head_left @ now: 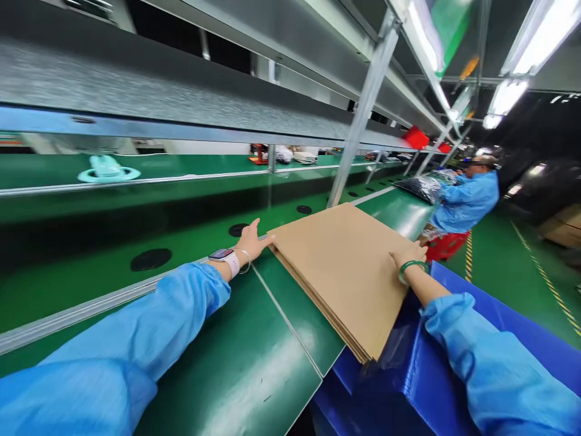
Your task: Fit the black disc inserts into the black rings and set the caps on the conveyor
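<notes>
A long green assembly-line conveyor belt is stretching away from the person and filling most of the view, with a steel-framed overhead shelf running along it above. A blue corrugated plastic crate is standing against the belt's near right side, and a green floor marked with yellow-and-black tape is extending beyond it. Farther along on the right, a co-worker in a blue smock is standing at the belt beside a red crate, just past a black plastic bag lying on the belt.

A stack of flat kraft cardboard sheets is lying on the belt directly in front of the person, between the two outstretched arms, with one corner jutting toward the blue crate. Both arms are reaching forward in light blue sleeves, the left sleeve and the right sleeve.

The left hand is open with its fingers extended, touching the stack's left edge. The right hand is also open, its fingers resting on the stack's right edge. Neither hand is visibly wrapped around or under the cardboard; the two are bracing it from opposite sides. A smartwatch is sitting on the left wrist, and a green bangle is circling the right wrist.
</notes>
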{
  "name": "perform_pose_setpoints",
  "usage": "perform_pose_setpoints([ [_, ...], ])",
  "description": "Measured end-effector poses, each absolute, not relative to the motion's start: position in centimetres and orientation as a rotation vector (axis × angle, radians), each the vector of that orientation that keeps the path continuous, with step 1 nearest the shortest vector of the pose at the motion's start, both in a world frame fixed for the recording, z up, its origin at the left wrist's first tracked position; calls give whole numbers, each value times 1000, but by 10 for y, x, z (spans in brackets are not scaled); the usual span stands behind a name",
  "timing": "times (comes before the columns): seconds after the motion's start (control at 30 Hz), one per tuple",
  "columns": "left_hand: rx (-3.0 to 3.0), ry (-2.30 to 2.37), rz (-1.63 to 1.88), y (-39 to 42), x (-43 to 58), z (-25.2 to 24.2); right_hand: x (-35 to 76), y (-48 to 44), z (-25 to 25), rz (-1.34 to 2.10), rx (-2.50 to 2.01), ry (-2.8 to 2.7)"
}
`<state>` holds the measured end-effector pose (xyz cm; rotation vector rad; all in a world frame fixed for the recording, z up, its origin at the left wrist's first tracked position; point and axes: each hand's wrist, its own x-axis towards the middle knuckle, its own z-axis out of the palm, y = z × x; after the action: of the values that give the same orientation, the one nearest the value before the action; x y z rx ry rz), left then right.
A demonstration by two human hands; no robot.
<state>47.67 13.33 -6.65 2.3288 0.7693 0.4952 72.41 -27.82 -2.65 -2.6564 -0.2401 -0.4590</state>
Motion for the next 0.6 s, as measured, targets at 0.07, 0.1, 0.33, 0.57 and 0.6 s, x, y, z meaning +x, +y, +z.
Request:
perform_pose_setpoints([
  [0.07,2374,767,496,140,434,-53,712,-255,-19,-415,-2625,-375],
  [0.1,2396,777,484,142,410,-46,701,-240,-16,-361,-2597,-505],
  [0.33,2458,989,354,133,226,1,553,-110,17,75,-2129,-1709],
  [0.57,2428,1243,380,58,32,31,400,-12,-2,344,-1856,-2148],
  [0.6,2422,1264,362,38,8,28,382,-3,-11,369,-1837,-2166],
])
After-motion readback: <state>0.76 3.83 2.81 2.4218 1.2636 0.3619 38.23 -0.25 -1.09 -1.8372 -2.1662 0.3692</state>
